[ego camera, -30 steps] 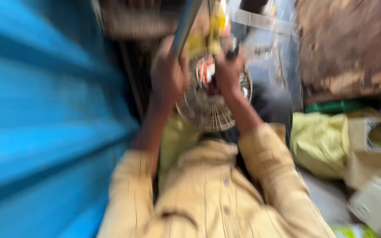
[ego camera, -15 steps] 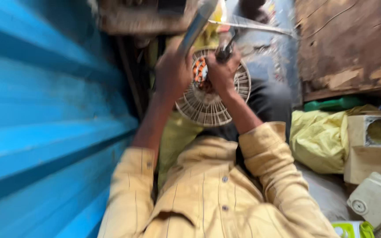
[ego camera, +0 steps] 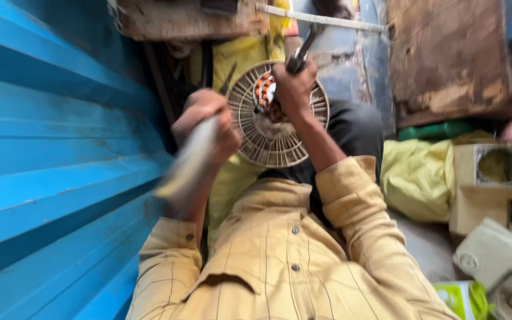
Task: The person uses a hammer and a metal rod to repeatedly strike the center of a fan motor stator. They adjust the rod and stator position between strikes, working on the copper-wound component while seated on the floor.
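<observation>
Over the round fan grille [ego camera: 268, 139], left hand [ego camera: 205, 121] grips a blurred bar [ego camera: 188, 163] — right hand [ego camera: 294, 86] a dark-handled tool [ego camera: 304, 47].

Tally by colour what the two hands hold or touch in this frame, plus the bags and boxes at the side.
Grey: 1, blurred metal bar in left hand
Black: 1, dark-handled tool in right hand
White: 1, round wire fan grille
Yellow: 1, crumpled plastic bag
Beige: 1, square box with round hole
Total: 5
</observation>
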